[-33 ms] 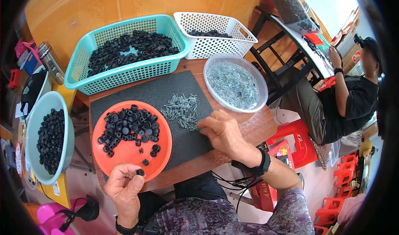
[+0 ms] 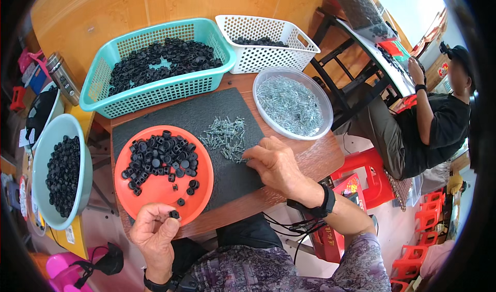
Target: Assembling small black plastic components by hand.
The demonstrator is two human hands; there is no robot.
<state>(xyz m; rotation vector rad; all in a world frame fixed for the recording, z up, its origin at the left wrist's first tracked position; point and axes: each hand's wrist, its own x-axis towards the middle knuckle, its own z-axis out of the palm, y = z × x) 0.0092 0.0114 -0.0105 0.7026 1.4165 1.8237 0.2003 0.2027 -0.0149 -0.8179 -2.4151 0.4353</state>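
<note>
Between the thumb and fingers of my left hand (image 2: pixel 156 236) is a small black plastic cap (image 2: pixel 174 214), pinched over the near rim of a round orange-red plate (image 2: pixel 139 198). A heap of black plastic caps (image 2: pixel 155 155) lies on that plate, with a few loose ones nearer me. At the near right edge of a pile of silver screws (image 2: pixel 223 136), my right hand (image 2: pixel 276 164) has its fingertips pressed together. Whatever they may hold is hidden. Screws and plate both rest on a dark mat (image 2: pixel 235 181).
Behind the mat stand a teal basket (image 2: pixel 165 88) and a white basket (image 2: pixel 276 57), both holding black parts. A clear tub (image 2: pixel 323 129) of screws sits right. Left is a pale blue basin (image 2: pixel 85 176) of black pieces. Another person (image 2: pixel 434 111) sits at the right.
</note>
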